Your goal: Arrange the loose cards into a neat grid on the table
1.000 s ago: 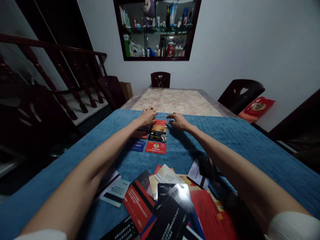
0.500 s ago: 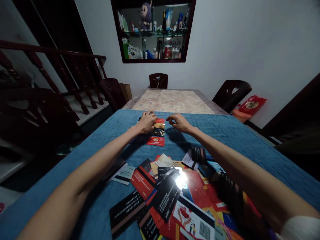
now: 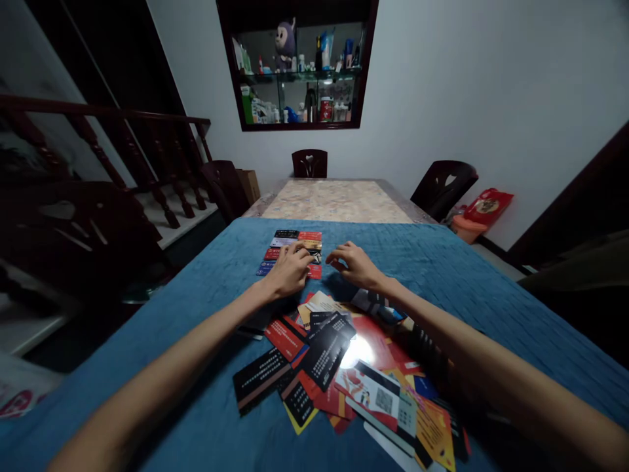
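My left hand [image 3: 291, 270] rests over two short columns of plastic cards, its bent fingers spread down on them and hiding part of the middle. In the left column, a black card [image 3: 286, 234] is at the far end and a blue card [image 3: 265, 268] at the near end. The right column runs from a red card [image 3: 310, 236] past a gold one to another red card [image 3: 315, 271]. Just right of that column my right hand [image 3: 356, 265] hovers, fingers curled and apart, with nothing seen in it. Nearer me spreads a loose heap of overlapping cards [image 3: 327, 354].
A blue cloth [image 3: 196, 308] covers the near part of the table; patterned tabletop [image 3: 339, 200] shows beyond it. Dark chairs [image 3: 309, 163] stand around. A red bag [image 3: 489, 206] is at the right, a wooden railing [image 3: 105, 111] at the left.
My left hand has moved nearer along the cards, uncovering the far end of the left column. The right hand has come slightly nearer as well. The view has shifted a little.
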Available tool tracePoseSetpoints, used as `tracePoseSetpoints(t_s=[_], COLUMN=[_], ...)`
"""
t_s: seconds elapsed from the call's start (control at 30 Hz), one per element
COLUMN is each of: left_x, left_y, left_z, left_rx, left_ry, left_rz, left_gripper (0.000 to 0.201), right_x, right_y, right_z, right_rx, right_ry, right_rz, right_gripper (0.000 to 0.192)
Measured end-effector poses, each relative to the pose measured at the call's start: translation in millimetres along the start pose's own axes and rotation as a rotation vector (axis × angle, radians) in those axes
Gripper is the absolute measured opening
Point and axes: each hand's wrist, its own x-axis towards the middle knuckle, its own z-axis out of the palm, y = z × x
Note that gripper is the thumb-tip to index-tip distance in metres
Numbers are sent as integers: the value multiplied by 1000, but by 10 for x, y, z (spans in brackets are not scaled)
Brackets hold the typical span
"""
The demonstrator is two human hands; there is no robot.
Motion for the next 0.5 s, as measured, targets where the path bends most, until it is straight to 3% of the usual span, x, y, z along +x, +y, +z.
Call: tracePoseSetpoints(t_s=[0.5], left_x=[-659], left_y=[644], left_z=[-39], left_rx=[-164], left_ry=[3], left_rz=[43], left_gripper=[30], right_x=[-905], right_y=[-756], right_z=[-101], right_rx=[4], right_ry=[-39], right_rz=[-77], right_gripper=[19])
